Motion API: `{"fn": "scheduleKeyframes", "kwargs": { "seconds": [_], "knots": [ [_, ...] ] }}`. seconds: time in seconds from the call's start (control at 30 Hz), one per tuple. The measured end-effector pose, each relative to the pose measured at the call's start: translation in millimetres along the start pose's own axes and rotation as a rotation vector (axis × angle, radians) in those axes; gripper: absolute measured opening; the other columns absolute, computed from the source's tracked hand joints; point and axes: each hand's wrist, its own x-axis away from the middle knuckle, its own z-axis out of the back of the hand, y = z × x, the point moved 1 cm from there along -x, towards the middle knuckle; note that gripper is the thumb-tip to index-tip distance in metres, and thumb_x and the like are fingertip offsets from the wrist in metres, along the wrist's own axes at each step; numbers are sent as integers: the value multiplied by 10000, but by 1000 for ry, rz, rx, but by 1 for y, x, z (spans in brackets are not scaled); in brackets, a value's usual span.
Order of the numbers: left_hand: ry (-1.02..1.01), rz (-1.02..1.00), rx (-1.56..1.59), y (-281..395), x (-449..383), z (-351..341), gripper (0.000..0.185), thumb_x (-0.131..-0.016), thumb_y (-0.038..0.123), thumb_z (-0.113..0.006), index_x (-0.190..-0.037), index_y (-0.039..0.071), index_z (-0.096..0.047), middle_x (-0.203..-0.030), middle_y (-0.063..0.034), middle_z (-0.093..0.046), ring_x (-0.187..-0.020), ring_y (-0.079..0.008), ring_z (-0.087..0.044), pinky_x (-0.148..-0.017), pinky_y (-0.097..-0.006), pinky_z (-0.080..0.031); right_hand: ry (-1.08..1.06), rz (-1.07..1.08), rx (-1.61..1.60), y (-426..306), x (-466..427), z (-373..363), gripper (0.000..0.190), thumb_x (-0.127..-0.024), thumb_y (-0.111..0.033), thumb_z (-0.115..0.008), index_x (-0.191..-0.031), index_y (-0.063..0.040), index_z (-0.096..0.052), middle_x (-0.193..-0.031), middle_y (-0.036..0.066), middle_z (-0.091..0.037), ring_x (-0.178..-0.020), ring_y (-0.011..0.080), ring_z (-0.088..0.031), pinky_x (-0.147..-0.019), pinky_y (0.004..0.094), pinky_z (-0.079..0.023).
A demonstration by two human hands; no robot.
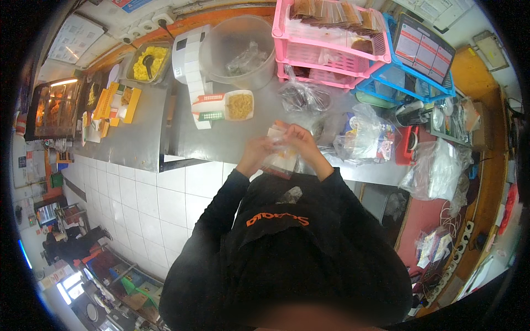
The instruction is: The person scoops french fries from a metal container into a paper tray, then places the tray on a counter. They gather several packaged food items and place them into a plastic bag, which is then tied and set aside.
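My left hand (256,154) and my right hand (305,142) meet just above the front edge of the steel counter (198,145). Between them they pinch a small clear plastic packet (282,160) with some reddish and pale content; what exactly it holds is too blurred to tell. Beyond my hands, an open paper food box (240,106) contains noodles, its printed lid folded back to the left. A strip of blank-looking labels (194,89) runs under the lid from a white label printer (186,49). To the right of my fingers lies a clear bag of dark sauce packets (304,97).
A large clear tub (238,53) holds crumpled plastic. Pink basket racks (331,45) and a blue rack (408,82) with a tablet (424,47) stand behind. Plastic bags (364,134) and a red tape dispenser (408,145) are at right; yellow boxes (116,103) and a yellow-food container (148,62) at left.
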Motion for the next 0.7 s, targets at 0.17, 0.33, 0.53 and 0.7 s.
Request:
{"fn": "scheduleKeyframes", "kwargs": {
  "seconds": [0.17, 0.33, 0.53, 0.7],
  "knots": [
    [-47, -51, 413, 18, 4, 2, 365, -1017, 333, -410, -809, 78, -570, -576, 54, -388, -614, -101, -431, -706, -254, -368, 228, 346, 813, -21, -20, 11, 142, -819, -100, -696, -872, -52, -574, -949, 68, -654, -865, 219, -630, -816, 326, -507],
    [-216, -20, 424, 26, -10, 13, 348, -1023, 382, -406, -862, 97, -523, -597, 59, -306, -598, -106, -317, -622, -258, -303, 909, 143, 1563, -40, -51, 58, 166, -782, -175, -695, -886, -58, -640, -949, 153, -665, -908, 311, -648, -785, 425, -506],
    [-243, -39, 339, 15, -16, 10, 418, -1025, 420, -362, -808, 89, -496, -574, 55, -294, -592, -123, -315, -631, -265, -294, 929, 253, 1392, -40, -48, 69, 204, -813, -168, -603, -959, -45, -676, -825, 176, -624, -786, 362, -620, -722, 455, -507],
    [-240, 24, 415, 12, -20, 16, 429, -1027, 427, -337, -823, 87, -501, -557, 53, -286, -591, -126, -316, -636, -264, -295, 868, 861, 1264, -55, -61, 57, 195, -811, -72, -586, -971, -35, -692, -763, 148, -596, -704, 329, -587, -699, 424, -502]
  ]
}}
